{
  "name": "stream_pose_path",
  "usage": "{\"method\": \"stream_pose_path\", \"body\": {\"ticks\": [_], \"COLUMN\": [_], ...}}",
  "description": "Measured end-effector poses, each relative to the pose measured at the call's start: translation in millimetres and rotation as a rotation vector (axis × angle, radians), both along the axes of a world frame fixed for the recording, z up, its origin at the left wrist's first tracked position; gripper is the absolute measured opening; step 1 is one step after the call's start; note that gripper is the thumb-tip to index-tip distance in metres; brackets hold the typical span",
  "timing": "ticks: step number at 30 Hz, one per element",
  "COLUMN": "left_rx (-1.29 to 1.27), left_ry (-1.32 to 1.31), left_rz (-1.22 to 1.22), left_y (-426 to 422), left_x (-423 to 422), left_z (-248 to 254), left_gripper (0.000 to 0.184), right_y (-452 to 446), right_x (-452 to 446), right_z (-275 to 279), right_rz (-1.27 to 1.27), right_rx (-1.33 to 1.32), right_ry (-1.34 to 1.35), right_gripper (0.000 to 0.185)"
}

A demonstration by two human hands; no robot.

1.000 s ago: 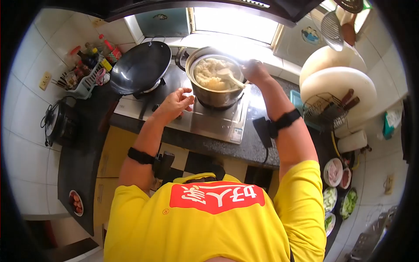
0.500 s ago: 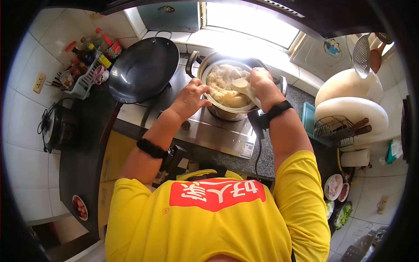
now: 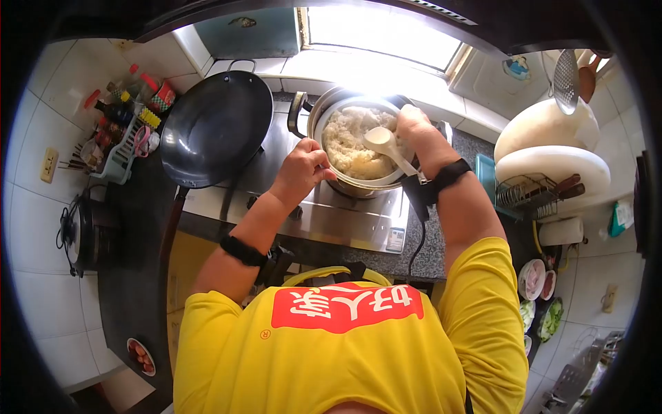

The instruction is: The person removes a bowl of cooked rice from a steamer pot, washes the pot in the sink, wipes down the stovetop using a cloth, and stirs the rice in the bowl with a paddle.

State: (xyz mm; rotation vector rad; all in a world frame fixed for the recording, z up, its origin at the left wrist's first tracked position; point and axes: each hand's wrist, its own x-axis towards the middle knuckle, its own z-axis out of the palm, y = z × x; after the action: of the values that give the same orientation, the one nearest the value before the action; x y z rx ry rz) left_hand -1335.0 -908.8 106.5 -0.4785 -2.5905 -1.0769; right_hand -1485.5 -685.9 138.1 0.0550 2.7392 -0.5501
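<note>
A steel pot (image 3: 318, 119) stands on the stove, with a bowl of rice (image 3: 348, 138) inside it. On the rice lies a white spoon (image 3: 387, 147), its handle slanting over the rim at the lower right. My left hand (image 3: 303, 168) is at the pot's left front rim, thumb and fingers pinched together; what lies between them is too small to make out. Over the right rim, my right hand (image 3: 412, 125) has its fingers curled at the bowl's edge, and what they grip is hidden.
A black wok (image 3: 217, 127) stands to the left, its handle toward me. Bottles in a rack (image 3: 123, 155) and a black cooker (image 3: 93, 231) are further left. At the right are a dish rack (image 3: 527, 193) and several plates of food (image 3: 531, 279).
My left hand has moved from beside the pot to its rim, its fingers closing. My right hand has come in over the right edge. The head view has shifted.
</note>
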Motion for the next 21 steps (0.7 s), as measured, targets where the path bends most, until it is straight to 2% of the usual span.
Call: {"method": "stream_pose_path", "body": {"ticks": [1,2,4,7,8,10,11,15,17,18,19,21], "left_rx": [0.0,0.011,0.021,-0.006,0.013,0.026,0.04,0.132,0.145,0.16,0.158,0.16], "left_ry": [0.002,-0.013,-0.024,-0.016,-0.015,-0.014,-0.018,-0.031,-0.028,-0.016,0.054,0.084], "left_rz": [-0.007,-0.017,-0.03,-0.046,-0.044,-0.049,-0.043,-0.025,-0.031,-0.03,-0.029,0.007], "left_y": [0.1,-0.1,-0.4,-1.9,-1.6,-1.0,-1.1,0.1,-0.9,-0.5,1.3,6.2], "left_x": [0.0,-0.7,-1.5,-4.5,-4.6,-2.0,-0.9,3.5,4.4,4.2,6.1,13.9], "left_z": [0.2,0.7,0.7,-1.1,-2.7,-3.1,-2.4,-1.3,-7.0,-9.3,-8.0,-0.3], "left_gripper": [0.024,0.024,0.024,0.024,0.023,0.023,0.023,0.031,0.035,0.039,0.042,0.041], "right_y": [7.2,18.9,20.3,23.0,25.8,32.5,37.1,41.2,53.4,54.2,58.7,73.7], "right_x": [-11.7,-33.9,-31.0,-6.9,-7.5,-8.4,-12.8,-1.7,-5.5,4.3,10.9,23.6], "right_z": [-15.0,-41.3,-31.0,-0.6,0.0,-5.0,-15.4,11.0,10.3,29.0,40.4,56.1], "right_rz": [-0.007,0.144,0.292,0.127,0.122,0.284,0.346,0.237,0.225,0.106,0.1,0.035], "right_rx": [0.0,0.074,0.149,-0.136,-0.138,-0.15,-0.105,-0.136,-0.153,-0.276,-0.276,-0.461], "right_ry": [0.002,0.102,0.204,0.05,0.055,0.186,0.329,0.206,0.306,0.191,0.183,0.227], "right_gripper": [0.03,0.036,0.044,0.059,0.059,0.056,0.049,0.049,0.05,0.05,0.05,0.046]}}
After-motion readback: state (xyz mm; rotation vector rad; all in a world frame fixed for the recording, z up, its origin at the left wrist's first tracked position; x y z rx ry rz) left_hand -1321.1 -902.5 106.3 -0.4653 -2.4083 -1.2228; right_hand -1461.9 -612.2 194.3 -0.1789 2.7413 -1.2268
